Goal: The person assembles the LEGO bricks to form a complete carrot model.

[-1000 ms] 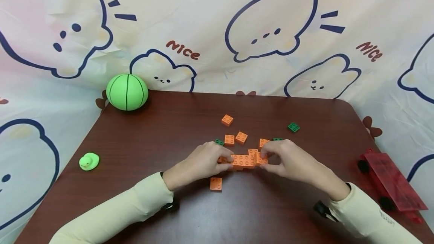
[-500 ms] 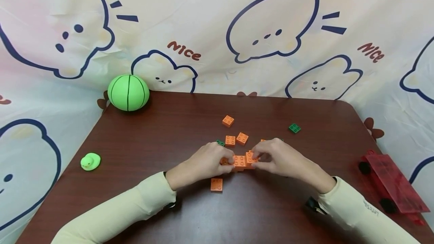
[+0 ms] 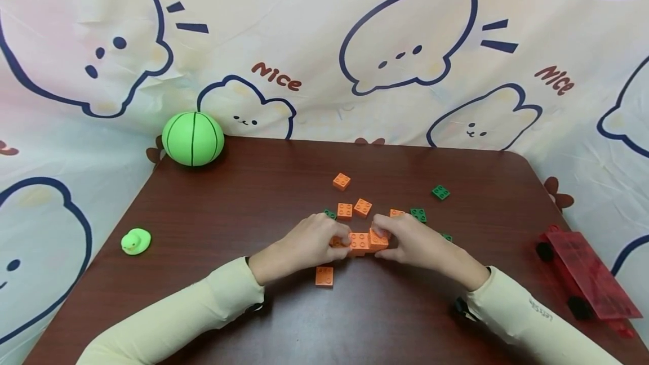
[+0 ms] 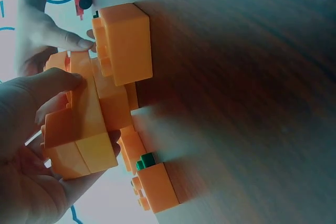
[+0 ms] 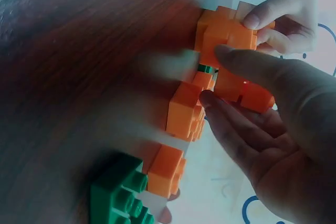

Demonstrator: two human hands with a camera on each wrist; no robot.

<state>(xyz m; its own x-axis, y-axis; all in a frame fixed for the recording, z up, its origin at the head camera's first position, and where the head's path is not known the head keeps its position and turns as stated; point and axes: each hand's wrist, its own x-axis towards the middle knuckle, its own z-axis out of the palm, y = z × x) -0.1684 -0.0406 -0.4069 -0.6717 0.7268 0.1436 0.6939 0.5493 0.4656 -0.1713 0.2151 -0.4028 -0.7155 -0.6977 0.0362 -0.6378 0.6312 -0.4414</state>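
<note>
Orange plastic studded-brick build (image 3: 359, 243), head view: sits betw. my hands, L hand (image 3: 306, 241) pinching its left end, R hand (image 3: 416, 241) pinching an orange square plastic brick (image 3: 378, 239) at its right end. Loose orange square plastic block (image 3: 324, 276) lies nearer me than the build. L wrist view: thumb on one face, fingers opp., prob. a decent brace. R wrist view: can't tell if studs are seated; I'd align edges, press straight, no twist.
</note>
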